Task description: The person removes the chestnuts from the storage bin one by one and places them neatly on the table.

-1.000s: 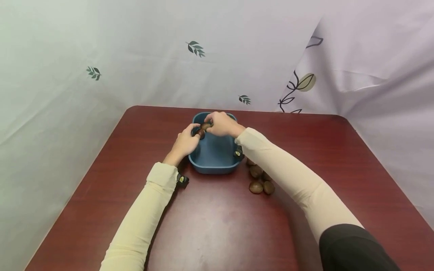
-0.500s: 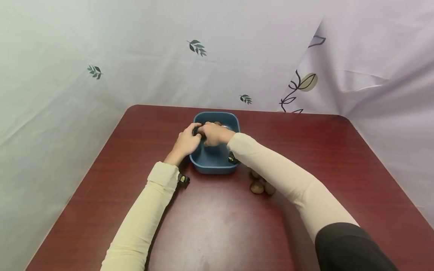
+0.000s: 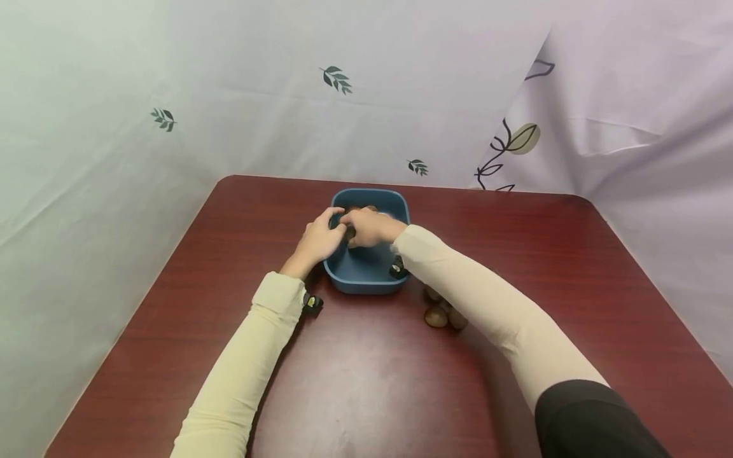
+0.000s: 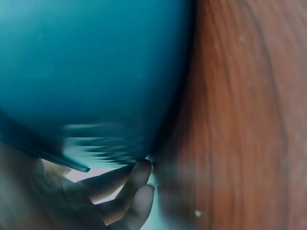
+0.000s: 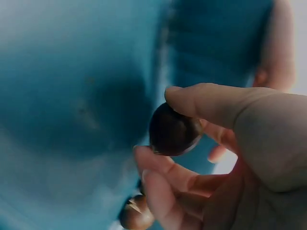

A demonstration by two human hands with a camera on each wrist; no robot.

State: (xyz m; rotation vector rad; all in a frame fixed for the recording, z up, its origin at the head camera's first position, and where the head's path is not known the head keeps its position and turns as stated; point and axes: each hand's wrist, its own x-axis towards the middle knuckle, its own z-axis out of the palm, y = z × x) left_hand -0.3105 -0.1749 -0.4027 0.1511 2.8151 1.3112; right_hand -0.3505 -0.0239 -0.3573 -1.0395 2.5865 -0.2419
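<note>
One dark, rounded chestnut [image 5: 175,132] was pinched by the right hand [image 3: 371,227] inside the blue tub [image 3: 366,284] on the tabletop [image 3: 366,362], just right of the left hand [image 3: 322,240], which gripped the tub's left rim, its long sides running away from the person.

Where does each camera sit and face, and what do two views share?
Head: on the head, facing forward and down at a blue bin; sleeves, left hand, right hand.
Left wrist: on that wrist, facing the bin's outside; left fingers show.
Right wrist: on that wrist, facing a held brown nut; right hand shows.
Shared: head and right wrist show right hand and bin.
</note>
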